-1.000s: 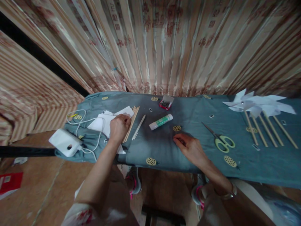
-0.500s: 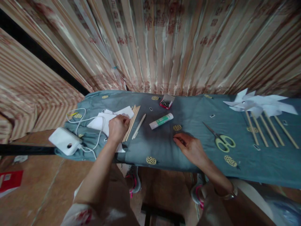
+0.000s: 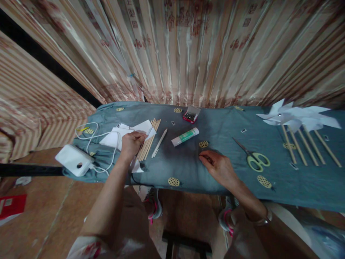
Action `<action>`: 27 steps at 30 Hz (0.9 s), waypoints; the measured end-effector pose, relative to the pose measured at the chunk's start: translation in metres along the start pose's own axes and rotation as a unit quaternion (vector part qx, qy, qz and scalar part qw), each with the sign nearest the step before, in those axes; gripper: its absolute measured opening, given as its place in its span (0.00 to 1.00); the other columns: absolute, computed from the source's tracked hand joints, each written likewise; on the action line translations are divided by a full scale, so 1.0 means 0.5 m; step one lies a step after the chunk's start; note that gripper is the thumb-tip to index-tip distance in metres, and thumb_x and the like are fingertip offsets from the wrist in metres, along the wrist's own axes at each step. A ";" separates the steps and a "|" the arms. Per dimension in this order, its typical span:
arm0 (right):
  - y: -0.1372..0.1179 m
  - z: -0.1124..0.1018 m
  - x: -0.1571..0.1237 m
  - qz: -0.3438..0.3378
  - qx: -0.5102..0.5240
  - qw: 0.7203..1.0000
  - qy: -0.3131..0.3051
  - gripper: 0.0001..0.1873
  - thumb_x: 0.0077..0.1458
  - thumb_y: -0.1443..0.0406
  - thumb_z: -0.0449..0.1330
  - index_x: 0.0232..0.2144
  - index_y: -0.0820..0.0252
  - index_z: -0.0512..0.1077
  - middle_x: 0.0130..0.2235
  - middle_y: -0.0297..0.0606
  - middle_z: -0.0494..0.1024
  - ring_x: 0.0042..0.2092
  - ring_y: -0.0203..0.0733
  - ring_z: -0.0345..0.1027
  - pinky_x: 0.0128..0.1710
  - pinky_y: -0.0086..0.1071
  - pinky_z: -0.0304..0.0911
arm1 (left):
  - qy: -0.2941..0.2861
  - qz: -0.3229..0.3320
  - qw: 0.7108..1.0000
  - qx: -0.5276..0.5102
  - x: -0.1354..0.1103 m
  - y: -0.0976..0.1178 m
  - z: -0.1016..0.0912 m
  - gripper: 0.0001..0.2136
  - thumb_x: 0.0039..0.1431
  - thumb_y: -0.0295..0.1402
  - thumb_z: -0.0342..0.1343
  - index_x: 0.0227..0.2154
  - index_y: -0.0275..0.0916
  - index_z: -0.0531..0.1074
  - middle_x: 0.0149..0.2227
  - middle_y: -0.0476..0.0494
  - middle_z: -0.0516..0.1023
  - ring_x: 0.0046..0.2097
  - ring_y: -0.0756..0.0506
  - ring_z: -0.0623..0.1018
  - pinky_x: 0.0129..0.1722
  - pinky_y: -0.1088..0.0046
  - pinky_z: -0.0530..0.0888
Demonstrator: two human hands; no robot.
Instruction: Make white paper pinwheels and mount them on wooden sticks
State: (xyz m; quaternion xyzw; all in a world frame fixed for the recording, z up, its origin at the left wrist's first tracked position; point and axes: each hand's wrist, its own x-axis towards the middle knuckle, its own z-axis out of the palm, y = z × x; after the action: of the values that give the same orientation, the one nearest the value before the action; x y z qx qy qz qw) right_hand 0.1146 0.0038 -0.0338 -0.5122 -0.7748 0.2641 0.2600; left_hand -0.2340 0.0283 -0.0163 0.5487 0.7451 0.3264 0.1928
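My left hand (image 3: 132, 144) is closed at the fingertips on a white sheet of paper (image 3: 145, 127), whose corner overlaps a row of thin wooden sticks (image 3: 147, 148). More white paper lies under and beside this hand. To the right of the sticks is a pale pointed pen-like tool (image 3: 159, 142). My right hand (image 3: 219, 168) rests on the cloth with thumb and fingers curled together; what they hold, if anything, is hidden. Between the hands lies a glue stick (image 3: 185, 137). Green-handled scissors (image 3: 254, 158) lie right of my right hand.
A small open red box (image 3: 191, 115) of metal pins stands at the back. Several paper pinwheels (image 3: 299, 117) on sticks lie at the right. A white power bank (image 3: 74, 161) with a looped cable sits at the left end of the cloth-covered table (image 3: 185, 165). A striped curtain hangs behind.
My left hand has shifted slightly left, and the paper at its fingers now reaches rightward over the sticks, which have spread a little. My right hand stays nearly in place.
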 end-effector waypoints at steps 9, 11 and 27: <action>-0.004 -0.002 -0.001 -0.015 0.001 1.000 0.005 0.10 0.61 0.63 0.55 0.36 0.57 0.77 0.33 0.37 0.83 0.31 0.42 0.77 0.35 0.34 0.68 | 0.004 0.009 0.999 0.032 -0.007 0.011 -0.004 0.11 0.48 0.37 0.55 0.25 0.37 0.81 0.28 0.45 0.82 0.31 0.45 0.79 0.34 0.74 0.74; -0.003 -0.002 -0.002 -0.012 -0.001 1.000 0.003 0.10 0.61 0.63 0.56 0.36 0.58 0.77 0.33 0.38 0.83 0.31 0.42 0.76 0.35 0.34 0.68 | 0.021 0.000 0.999 0.044 -0.009 0.016 -0.003 0.12 0.49 0.36 0.55 0.26 0.36 0.81 0.28 0.45 0.83 0.32 0.45 0.79 0.36 0.73 0.75; -0.009 -0.005 -0.021 -0.012 0.001 1.000 0.022 0.11 0.61 0.62 0.55 0.38 0.58 0.77 0.35 0.39 0.83 0.34 0.43 0.77 0.38 0.35 0.70 | 0.159 0.164 0.972 0.052 -0.067 0.115 -0.024 0.10 0.60 0.35 0.55 0.32 0.37 0.81 0.35 0.43 0.83 0.36 0.46 0.81 0.37 0.74 0.78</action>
State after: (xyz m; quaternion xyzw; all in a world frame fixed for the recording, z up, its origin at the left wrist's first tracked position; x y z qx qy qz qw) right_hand 0.1166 -0.0070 -0.0304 -0.5081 -0.7749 0.2505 0.2804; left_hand -0.1912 0.0042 0.0300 0.6142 0.6819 0.3970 -0.0131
